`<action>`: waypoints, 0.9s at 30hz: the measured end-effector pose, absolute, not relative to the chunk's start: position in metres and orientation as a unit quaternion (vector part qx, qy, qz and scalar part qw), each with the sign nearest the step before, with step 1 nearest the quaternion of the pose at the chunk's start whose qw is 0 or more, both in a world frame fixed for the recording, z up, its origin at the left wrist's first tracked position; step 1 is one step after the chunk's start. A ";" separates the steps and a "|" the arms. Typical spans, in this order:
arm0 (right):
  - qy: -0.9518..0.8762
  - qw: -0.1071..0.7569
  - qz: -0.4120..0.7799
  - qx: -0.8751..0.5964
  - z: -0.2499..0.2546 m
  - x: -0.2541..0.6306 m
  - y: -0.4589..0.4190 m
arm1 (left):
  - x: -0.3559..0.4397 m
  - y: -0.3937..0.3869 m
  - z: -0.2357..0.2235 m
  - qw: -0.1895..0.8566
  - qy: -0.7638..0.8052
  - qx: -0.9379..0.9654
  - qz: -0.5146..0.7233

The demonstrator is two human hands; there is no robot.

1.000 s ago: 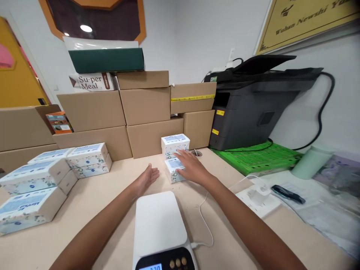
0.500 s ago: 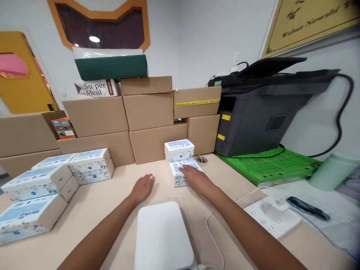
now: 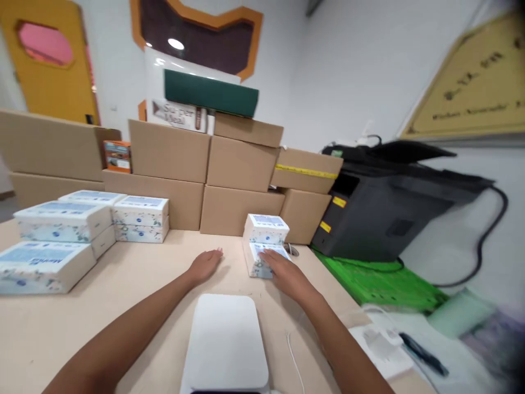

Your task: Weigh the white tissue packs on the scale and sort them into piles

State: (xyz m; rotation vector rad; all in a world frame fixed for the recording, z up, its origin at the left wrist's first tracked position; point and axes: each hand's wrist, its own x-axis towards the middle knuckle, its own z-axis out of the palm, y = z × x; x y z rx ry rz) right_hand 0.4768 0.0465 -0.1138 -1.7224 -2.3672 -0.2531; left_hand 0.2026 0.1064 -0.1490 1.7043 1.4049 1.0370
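My right hand [image 3: 287,273] lies flat, fingers stretched, on top of a small white-and-blue tissue pack [image 3: 258,261] on the beige table. A second tissue pack [image 3: 266,227] stands just behind it. My left hand [image 3: 205,264] rests open on the table to the left of the packs, touching nothing else. A white kitchen scale [image 3: 225,342] sits just in front of me between my forearms.
More tissue packs [image 3: 61,230] are stacked at the left. Brown cardboard boxes [image 3: 205,175] line the back of the table. A black printer [image 3: 389,202] on a green mat [image 3: 381,282] stands at the right, with a white charger [image 3: 377,345] and black pen [image 3: 422,353] nearby.
The camera has swung left and tilted. My right hand has slid slightly back on the front tissue pack. My left hand stays on the table near the same spot.
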 end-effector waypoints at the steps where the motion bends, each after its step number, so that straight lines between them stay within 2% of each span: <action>1: -0.811 0.112 -0.107 -0.564 -0.109 0.475 0.038 | 0.203 0.103 -0.146 0.360 0.532 0.645 0.413; 4: -0.847 0.237 -0.148 -0.452 -0.096 0.459 0.001 | 0.208 0.089 -0.121 0.399 0.497 0.616 0.463; 6: -0.855 0.327 -0.129 -0.381 -0.089 0.437 -0.027 | 0.204 0.070 -0.089 0.400 0.470 0.601 0.508; 8: -0.843 0.381 -0.110 -0.364 -0.087 0.404 -0.048 | 0.184 0.038 -0.049 0.377 0.433 0.603 0.554; 11: -0.785 0.494 -0.072 -0.367 -0.091 0.342 -0.055 | 0.120 -0.032 0.004 0.241 0.339 0.661 0.624; 14: -0.733 0.565 0.055 -0.374 -0.092 0.271 -0.032 | 0.033 -0.088 0.030 0.060 0.271 0.541 0.794; 16: -0.727 0.530 0.146 -0.412 -0.090 0.223 -0.007 | -0.023 -0.091 0.034 0.017 0.282 0.522 0.804; 18: -0.740 0.442 0.215 -0.459 -0.093 0.179 0.019 | -0.072 -0.068 0.026 0.104 0.429 0.481 0.758; 20: -0.756 0.369 0.244 -0.482 -0.105 0.137 0.041 | -0.109 -0.033 0.006 0.141 0.520 0.443 0.716; 23: -0.770 0.333 0.238 -0.490 -0.136 0.081 0.057 | -0.153 0.007 -0.040 0.130 0.604 0.375 0.692; 27: -0.812 0.303 0.181 -0.465 -0.173 0.022 0.057 | -0.199 0.020 -0.100 0.142 0.659 0.283 0.682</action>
